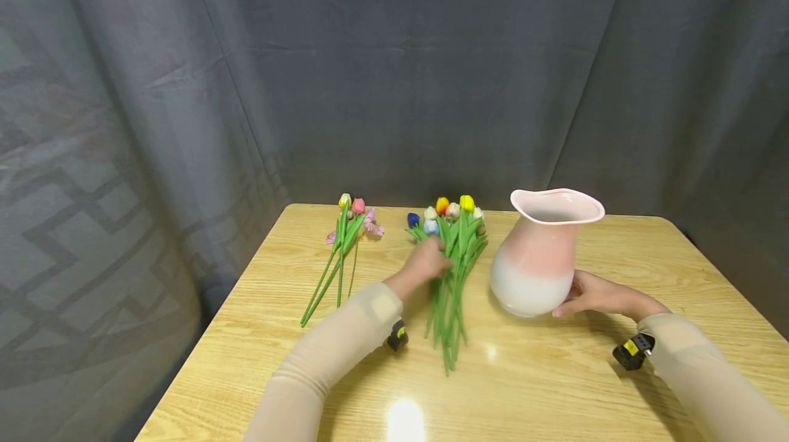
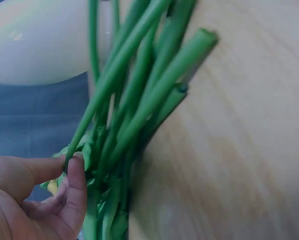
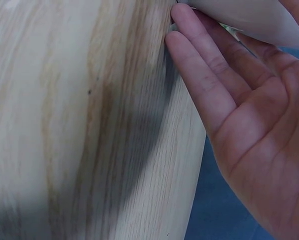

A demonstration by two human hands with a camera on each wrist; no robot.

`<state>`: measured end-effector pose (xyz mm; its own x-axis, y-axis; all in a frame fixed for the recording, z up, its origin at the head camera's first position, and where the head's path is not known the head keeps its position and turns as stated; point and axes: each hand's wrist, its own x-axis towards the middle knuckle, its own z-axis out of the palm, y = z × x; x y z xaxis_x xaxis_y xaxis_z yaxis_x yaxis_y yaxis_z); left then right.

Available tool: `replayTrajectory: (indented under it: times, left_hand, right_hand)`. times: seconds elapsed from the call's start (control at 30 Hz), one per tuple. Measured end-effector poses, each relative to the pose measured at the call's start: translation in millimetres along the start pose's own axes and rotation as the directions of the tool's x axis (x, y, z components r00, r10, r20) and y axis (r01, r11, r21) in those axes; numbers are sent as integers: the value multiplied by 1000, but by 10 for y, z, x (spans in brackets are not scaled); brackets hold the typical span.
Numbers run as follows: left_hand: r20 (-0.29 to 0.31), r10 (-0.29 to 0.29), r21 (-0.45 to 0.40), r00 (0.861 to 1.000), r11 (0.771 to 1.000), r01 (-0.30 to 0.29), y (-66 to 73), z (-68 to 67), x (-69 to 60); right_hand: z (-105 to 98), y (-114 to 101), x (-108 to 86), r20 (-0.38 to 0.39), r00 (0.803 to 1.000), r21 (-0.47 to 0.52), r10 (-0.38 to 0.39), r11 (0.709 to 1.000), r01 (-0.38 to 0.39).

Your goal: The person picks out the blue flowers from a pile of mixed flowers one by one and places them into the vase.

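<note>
My left hand (image 1: 427,260) is at a bunch of artificial tulips (image 1: 455,271) lying on the table; in the left wrist view, the thumb and a finger of the left hand (image 2: 44,195) pinch one green stem (image 2: 109,82) at the bunch's edge. A pink and white vase (image 1: 535,260) with a wavy rim stands right of the bunch. Against its lower right side rests my right hand (image 1: 594,293). The right wrist view shows the right hand (image 3: 244,110) with fairly straight fingers, their tips close to the vase's white body (image 3: 254,20).
On the left of the wooden table (image 1: 246,353) lies a smaller group of flowers (image 1: 341,250), with yellow, pink and purple blooms and long stems. A dark grey curtain (image 1: 401,72) hangs behind the table.
</note>
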<state>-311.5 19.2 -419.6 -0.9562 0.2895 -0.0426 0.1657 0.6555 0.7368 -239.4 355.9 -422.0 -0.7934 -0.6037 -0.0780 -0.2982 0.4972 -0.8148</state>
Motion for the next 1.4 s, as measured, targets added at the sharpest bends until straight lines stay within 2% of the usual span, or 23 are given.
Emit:
replayTrajectory:
  times: [0.2,0.3,0.37,0.53,0.63,0.7,0.8,0.83,0.93,1.03,1.07,1.13,1.2,1.23,1.3,1.4]
  left_hand:
    - [3,29,-153,1000,988,-29,-13,-188,-23]
    - [-8,59,-190,998,980,-60,-42,-288,-27]
    - [-21,59,-221,998,973,-63,-57,-349,-25]
    - [-89,8,-242,996,970,-29,-33,-537,-32]
    - [-182,30,-234,983,970,-73,21,-704,-77]
    - [-263,57,-241,963,963,-123,60,-830,-108]
    - [-396,92,-268,914,940,-210,130,-1020,-165]
    - [-430,86,-289,899,930,-227,142,-1083,-173]
    - [-533,79,-330,842,897,-293,151,-1254,-198]
    - [-597,42,-373,801,869,-324,106,-1406,-217]
    - [-608,24,-390,794,862,-324,82,-1455,-227]
    - [-627,-11,-403,779,860,-312,20,-1545,-240]
    - [-646,-43,-397,762,872,-287,-60,-1632,-247]
    - [-650,-59,-392,758,880,-268,-103,-1673,-254]
    - [-654,-88,-379,752,898,-224,-204,-1752,-260]
    - [-636,-140,-380,759,913,-150,-378,-1864,-265]
  right_hand:
    - [7,4,-3,-6,1000,-6,0,1000,0]
    - [14,-4,-8,-8,1000,-3,3,1000,-3]
    - [18,-8,-12,-9,1000,-7,3,1000,-3]
    - [17,5,-15,-11,1000,-10,-10,1000,10]
    - [14,26,-10,-6,1000,-6,-18,1000,18]
    - [12,34,-7,-6,1000,-5,-21,1000,21]
    - [7,36,-6,-7,1000,-8,-21,1000,21]
    - [6,34,-5,-9,1000,-9,-19,1000,19]
    - [0,26,-3,-10,1000,-14,-11,1000,11]
    - [-1,11,-1,-8,1000,-11,-2,1000,2]
    - [-1,6,-1,-6,1000,-12,0,1000,0]
    - [-1,-1,2,-3,1000,-9,-1,1000,1]
    - [1,-9,6,0,1000,-5,0,1000,0]
    - [1,-13,6,0,1000,-6,0,1000,0]
    - [2,-21,8,0,1000,-6,0,1000,0]
    - [1,-29,9,-1,1000,-13,-2,1000,2]
